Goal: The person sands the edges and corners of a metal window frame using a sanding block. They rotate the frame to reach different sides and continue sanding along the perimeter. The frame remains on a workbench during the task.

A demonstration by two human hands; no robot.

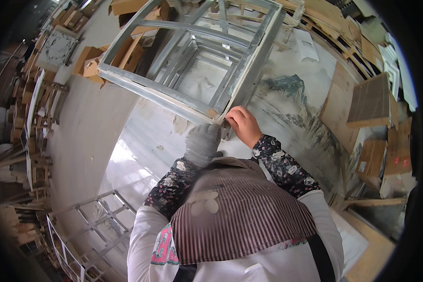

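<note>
A grey metal frame (pixel 160 90) of welded bars stands in front of me, its nearest corner pointing toward my body. At that corner my left hand (pixel 203 142), in a grey knit glove, is closed like a fist. Whatever it may hold is hidden. My right hand (pixel 243 124) is bare, with thumb and fingers pinched together against the right side of the same corner. Its fingertips cover what they grip. A pale strip runs along the frame's right edge up to these fingers.
Beneath and right of the frame lies a large panel with a mountain landscape (pixel 286 89). A white molded piece (pixel 306 45) rests on it. Opened cardboard boxes (pixel 91 63) sit at the left. Another metal grid frame (pixel 98 214) is low left, and brown cartons (pixel 371 155) stand right.
</note>
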